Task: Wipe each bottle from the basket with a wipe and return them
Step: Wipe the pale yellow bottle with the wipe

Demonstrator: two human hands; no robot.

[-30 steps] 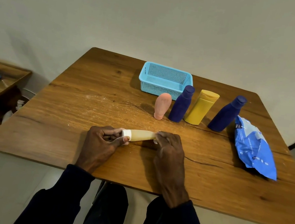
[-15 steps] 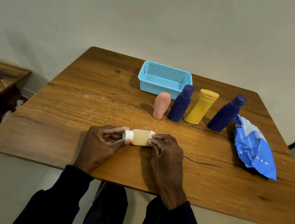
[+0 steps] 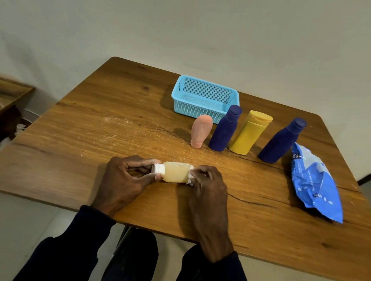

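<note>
The wooden table (image 3: pixel 109 129) fills most of what I see. On its right side lies the crumpled blue wipes pack (image 3: pixel 314 184), flat, its long side running near to far. At the far middle sits the light blue basket (image 3: pixel 198 110), and just in front of it stands a row of four: the peach tube (image 3: pixel 201 130) on its cap at the left, then a dark blue bottle (image 3: pixel 225 129) just beside it, the yellow bottle (image 3: pixel 248 133) next, and a second dark blue bottle (image 3: pixel 279 141) a little apart at the right, near the pack. Close to the near edge, in the middle, my left hand (image 3: pixel 124 179) and my right hand (image 3: pixel 209 186) meet around the small amber bottle (image 3: pixel 175 172). It lies on its side with its long axis running left to right, roughly parallel to the near edge, neck pointing left and base pointing right. I cannot tell whether it touches the tabletop. My left thumb and fingers are curled and pinch the white cap (image 3: pixel 158 168). My right fingers are curled over the base end, pressing a bunched white wipe (image 3: pixel 190 176) against the bottle; only a scrap of it shows beside my fingertips.
</note>
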